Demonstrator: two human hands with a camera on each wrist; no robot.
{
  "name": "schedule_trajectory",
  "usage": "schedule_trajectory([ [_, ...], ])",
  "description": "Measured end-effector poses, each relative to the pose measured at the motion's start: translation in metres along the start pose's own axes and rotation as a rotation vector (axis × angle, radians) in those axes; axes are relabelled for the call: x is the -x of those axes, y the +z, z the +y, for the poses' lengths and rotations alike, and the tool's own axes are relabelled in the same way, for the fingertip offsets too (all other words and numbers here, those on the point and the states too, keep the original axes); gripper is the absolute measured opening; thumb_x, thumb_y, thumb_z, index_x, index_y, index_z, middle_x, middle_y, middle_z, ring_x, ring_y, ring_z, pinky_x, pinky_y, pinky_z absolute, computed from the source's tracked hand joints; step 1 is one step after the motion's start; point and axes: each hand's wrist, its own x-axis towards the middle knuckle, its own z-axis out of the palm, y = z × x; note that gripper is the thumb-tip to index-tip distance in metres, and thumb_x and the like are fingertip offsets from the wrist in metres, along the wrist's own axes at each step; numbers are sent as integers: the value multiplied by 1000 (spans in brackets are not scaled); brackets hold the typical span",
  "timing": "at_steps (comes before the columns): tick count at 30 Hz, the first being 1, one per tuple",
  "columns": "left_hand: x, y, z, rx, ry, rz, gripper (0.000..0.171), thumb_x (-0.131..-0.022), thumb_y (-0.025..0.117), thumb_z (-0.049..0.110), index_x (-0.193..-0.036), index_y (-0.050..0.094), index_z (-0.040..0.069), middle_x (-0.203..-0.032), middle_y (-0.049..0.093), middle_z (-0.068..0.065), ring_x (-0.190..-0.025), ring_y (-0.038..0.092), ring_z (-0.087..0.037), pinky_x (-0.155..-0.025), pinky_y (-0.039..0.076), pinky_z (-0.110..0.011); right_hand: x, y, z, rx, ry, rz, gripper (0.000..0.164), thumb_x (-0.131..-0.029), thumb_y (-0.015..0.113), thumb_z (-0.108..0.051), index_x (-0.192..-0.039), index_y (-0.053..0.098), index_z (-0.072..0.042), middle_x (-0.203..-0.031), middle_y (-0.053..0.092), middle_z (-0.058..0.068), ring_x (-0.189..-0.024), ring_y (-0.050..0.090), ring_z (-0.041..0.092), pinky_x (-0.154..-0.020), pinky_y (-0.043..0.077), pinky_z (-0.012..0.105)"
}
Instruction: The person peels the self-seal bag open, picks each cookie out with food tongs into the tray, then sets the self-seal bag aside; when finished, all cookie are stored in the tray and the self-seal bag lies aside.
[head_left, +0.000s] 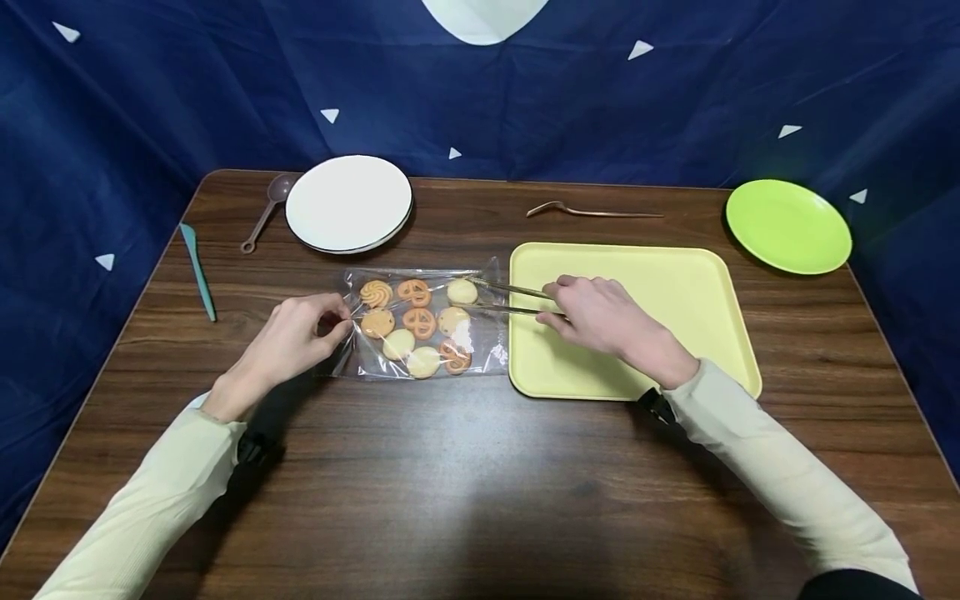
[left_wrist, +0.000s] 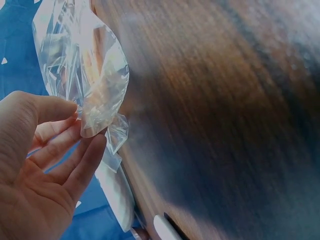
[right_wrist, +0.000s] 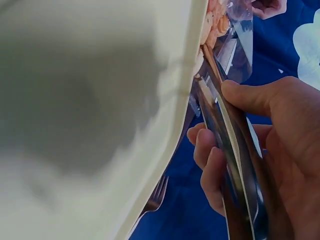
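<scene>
Cookies (head_left: 418, 322), golden and pale, 9 in a clear plastic bag (head_left: 489, 333) just left of a pale-yellow rectangular tray (head_left: 675, 308).
Left hand (head_left: 296, 333), at the bag's end farthest from the tray, pinches the bag between thumb and fingers; right hand (head_left: 596, 312), over the tray, grips slim gold metal tongs (right_wrist: 239, 165), tips slightly parted at either side of 1 pale round cookie (head_left: 462, 292) left of the tray; I cannot tell whether they touch it. Beyond the tray: lime-green round plate (head_left: 787, 227) to its right, copper-coloured metal fork (head_left: 600, 213) straight behind, stacked white round plates (head_left: 348, 202) to its left.
</scene>
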Motion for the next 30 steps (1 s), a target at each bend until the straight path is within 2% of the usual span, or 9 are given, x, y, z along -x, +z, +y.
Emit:
schedule_trajectory([
  [8,3,1,-1,-11,0,8,5,-81,64,2,-83,64,7,-76,64,-4,-68,59,-18,-60,45,-37,18,-6,11,-22,-20,48,24,-91,61,-32,-90,61,-9,-79,54,4,-57,51,18,-49,42,38],
  [14,1,2,-1,-8,7,13,5,-81,64,2,-84,64,7,-77,65,-5,-69,60,-18,-60,46,-38,43,-18,30,-39,17,111,29,-90,62,-31,-106,63,-5,-86,60,5,-58,50,16,-50,43,39],
  [18,0,2,-1,-12,10,12,5,-81,64,2,-84,64,6,-77,65,-6,-69,61,-19,-61,46,-39,56,-20,45,-45,71,120,34,-90,63,-29,-113,63,-4,-94,65,9,-62,56,18,-55,46,43],
  [22,1,1,-1,-17,8,5,5,-81,64,2,-84,64,7,-77,65,-5,-69,60,-19,-60,46,-38,63,-16,57,-36,111,102,37,-90,63,-28,-116,63,-1,-100,65,14,-70,61,25,-58,47,47],
  [30,0,2,-1,-22,11,0,5,-81,64,2,-85,64,6,-78,65,-6,-70,61,-20,-62,46,-39,73,-9,69,-28,121,88,37,-91,62,-28,-115,62,0,-97,64,16,-66,59,24,-55,46,46],
])
